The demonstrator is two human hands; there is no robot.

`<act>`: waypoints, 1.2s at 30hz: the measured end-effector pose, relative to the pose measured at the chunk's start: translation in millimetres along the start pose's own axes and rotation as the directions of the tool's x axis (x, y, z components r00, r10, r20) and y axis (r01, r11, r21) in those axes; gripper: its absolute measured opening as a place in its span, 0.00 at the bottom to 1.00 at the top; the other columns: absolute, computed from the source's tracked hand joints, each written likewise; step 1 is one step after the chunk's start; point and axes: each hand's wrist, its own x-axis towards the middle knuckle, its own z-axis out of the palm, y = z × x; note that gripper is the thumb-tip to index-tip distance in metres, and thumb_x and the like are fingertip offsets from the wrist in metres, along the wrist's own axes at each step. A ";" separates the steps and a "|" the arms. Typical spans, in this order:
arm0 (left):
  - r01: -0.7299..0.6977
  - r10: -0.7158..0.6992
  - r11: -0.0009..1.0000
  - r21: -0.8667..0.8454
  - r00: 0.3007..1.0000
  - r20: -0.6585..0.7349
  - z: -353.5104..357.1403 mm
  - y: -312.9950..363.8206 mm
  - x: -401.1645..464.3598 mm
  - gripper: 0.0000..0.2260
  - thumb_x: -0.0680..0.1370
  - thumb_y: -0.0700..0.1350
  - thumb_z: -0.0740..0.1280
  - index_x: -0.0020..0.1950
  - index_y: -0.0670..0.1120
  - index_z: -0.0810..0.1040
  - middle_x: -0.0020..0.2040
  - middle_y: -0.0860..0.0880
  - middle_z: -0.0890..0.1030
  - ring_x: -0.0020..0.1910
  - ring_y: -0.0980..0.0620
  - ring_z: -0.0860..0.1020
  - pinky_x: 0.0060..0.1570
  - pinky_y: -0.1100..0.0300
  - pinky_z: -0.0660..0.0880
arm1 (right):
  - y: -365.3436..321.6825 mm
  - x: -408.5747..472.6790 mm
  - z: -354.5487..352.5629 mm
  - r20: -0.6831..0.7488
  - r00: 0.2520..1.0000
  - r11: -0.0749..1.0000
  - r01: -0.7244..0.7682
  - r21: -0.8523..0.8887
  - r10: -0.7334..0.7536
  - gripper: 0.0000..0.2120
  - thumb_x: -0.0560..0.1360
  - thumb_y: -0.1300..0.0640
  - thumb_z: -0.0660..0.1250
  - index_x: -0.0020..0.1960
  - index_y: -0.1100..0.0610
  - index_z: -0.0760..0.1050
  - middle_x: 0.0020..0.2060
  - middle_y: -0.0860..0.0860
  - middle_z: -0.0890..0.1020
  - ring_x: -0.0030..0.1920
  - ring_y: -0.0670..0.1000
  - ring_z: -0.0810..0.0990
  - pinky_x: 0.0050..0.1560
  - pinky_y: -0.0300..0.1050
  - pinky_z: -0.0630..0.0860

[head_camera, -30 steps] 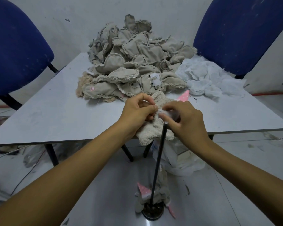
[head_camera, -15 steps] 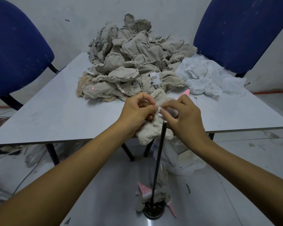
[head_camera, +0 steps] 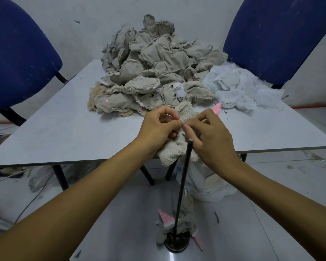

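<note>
Head view shows, at the far left, a blue chair that stands beside a grey table. On the far middle of this table lies a big pile of beige fabric shells, with frayed edges; one shell at the left front of the pile has a small pink paw print.

In front of the pile, over the near edge of the table, the left hand pinches a fluffy cream plush piece between thumb and curled fingers. The plush piece hangs between both hands, and its lower end drops a little below the table edge. A thin dark metal rod stands upright on a round base on the nearer grey surface, and its tip reaches up to the plush piece. Around the base lies a crumpled beige shell with a pink dotted ear.

The right hand pinches the same plush piece, with its fingertips almost touching those of the left hand. Just behind this hand a pink dotted scrap sticks up. Further right, a heap of thin white fabric lies on the table, touching the pile. A second blue chair stands at the far right corner.
</note>
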 end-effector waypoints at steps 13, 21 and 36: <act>-0.006 0.006 1.000 0.003 1.000 0.015 -0.8 -0.5 0.7 0.06 0.76 0.31 0.70 0.45 0.41 0.76 0.31 0.49 0.79 0.25 0.56 0.75 0.27 0.67 0.72 | 5.4 -0.4 -2.3 -0.021 0.998 0.997 0.059 0.050 -0.058 0.07 0.74 0.56 0.75 0.51 0.58 0.85 0.43 0.53 0.81 0.42 0.54 0.78 0.40 0.53 0.77; -0.009 0.009 1.000 -0.020 1.000 -0.028 -0.5 -2.0 1.9 0.09 0.76 0.30 0.70 0.42 0.43 0.77 0.32 0.49 0.80 0.27 0.56 0.75 0.30 0.65 0.74 | 2.5 -8.2 -7.9 0.064 0.997 0.990 0.040 0.132 -0.049 0.14 0.78 0.59 0.67 0.60 0.52 0.68 0.51 0.49 0.85 0.47 0.50 0.82 0.42 0.51 0.80; 0.090 -0.126 0.762 0.641 0.992 0.011 22.4 6.8 9.4 0.12 0.78 0.62 0.62 0.57 0.59 0.69 0.58 0.49 0.64 0.60 0.49 0.61 0.61 0.46 0.63 | 10.4 37.3 -24.3 0.192 0.929 0.871 -0.364 0.329 0.316 0.07 0.80 0.59 0.59 0.51 0.50 0.75 0.39 0.50 0.84 0.40 0.52 0.83 0.36 0.47 0.77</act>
